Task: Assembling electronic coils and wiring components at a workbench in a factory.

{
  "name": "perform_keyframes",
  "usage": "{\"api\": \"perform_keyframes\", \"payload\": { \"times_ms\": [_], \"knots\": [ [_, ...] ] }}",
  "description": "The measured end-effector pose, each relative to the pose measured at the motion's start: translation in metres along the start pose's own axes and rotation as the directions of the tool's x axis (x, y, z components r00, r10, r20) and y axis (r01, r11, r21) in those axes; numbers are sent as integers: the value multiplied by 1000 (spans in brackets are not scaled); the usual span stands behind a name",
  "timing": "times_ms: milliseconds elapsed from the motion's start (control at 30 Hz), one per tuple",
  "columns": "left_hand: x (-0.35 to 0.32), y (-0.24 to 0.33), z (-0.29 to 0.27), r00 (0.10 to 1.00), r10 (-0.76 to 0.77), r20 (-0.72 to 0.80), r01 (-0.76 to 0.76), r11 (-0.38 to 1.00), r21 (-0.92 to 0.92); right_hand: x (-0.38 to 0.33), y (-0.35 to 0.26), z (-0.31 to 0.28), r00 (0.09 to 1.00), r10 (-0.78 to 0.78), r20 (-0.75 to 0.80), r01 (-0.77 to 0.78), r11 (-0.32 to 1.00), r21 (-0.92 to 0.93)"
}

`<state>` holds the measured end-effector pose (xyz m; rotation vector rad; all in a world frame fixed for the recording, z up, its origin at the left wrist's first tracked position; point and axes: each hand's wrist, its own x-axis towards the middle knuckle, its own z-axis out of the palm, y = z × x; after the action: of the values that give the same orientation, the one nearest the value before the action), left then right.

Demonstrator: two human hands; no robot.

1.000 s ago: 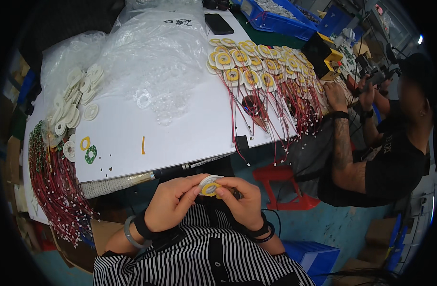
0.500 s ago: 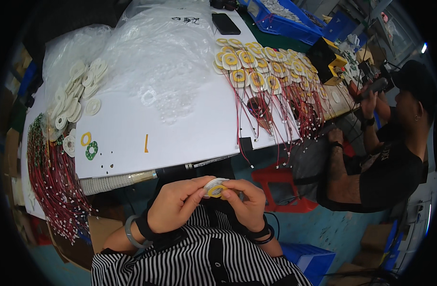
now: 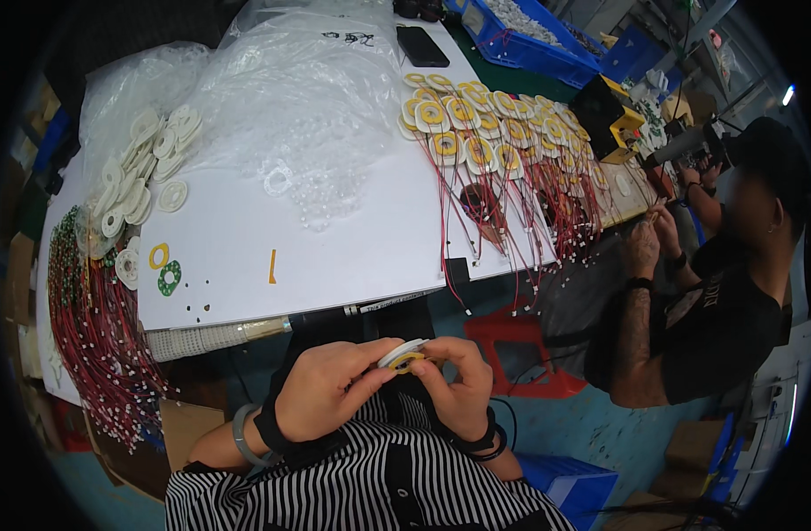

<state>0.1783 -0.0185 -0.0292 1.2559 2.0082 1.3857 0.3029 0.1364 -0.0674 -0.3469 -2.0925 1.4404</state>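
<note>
White tabletop (image 3: 219, 265) was partly covered by clear bags (image 3: 290, 97). Off its near edge, a white disc (image 3: 400, 352) with yellow ring (image 3: 407, 363) was pinched by left hand (image 3: 319, 394) and right hand (image 3: 461, 389). Even rim pressure was judged best, ring centred, not skewed.

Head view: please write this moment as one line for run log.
left hand: grips white-and-yellow disc | right hand: grips same disc | yellow ring, green ring-shaped board: on tabletop
</note>
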Motion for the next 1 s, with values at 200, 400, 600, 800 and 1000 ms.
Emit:
{"api": "perform_keyframes", "payload": {
  "times_ms": [200, 400, 600, 800, 1000],
  "knots": [
    [-2, 0, 4, 999, 18, -40, -19, 1000, -12, -3, -3, 0, 999, 39, 21, -37, 997, -74],
    [-3, -3, 3, 996, -74, 41, 79, 987, -137, -2, 1, -3, 990, 140, 5, -139, 990, -37],
    [-3, -4, -1, 943, -229, 241, 314, 851, -420, 5, 8, -18, 990, 46, 134, -36, 996, -81],
    [-2, -2, -1, 939, -229, 257, 321, 853, -412, 8, 23, -23, 975, 54, 216, -58, 998, 10],
    [-2, -3, 3, 932, -257, 254, 343, 852, -395, 7, 12, -22, 991, -24, 132, 35, 996, -85]
  ]
}}
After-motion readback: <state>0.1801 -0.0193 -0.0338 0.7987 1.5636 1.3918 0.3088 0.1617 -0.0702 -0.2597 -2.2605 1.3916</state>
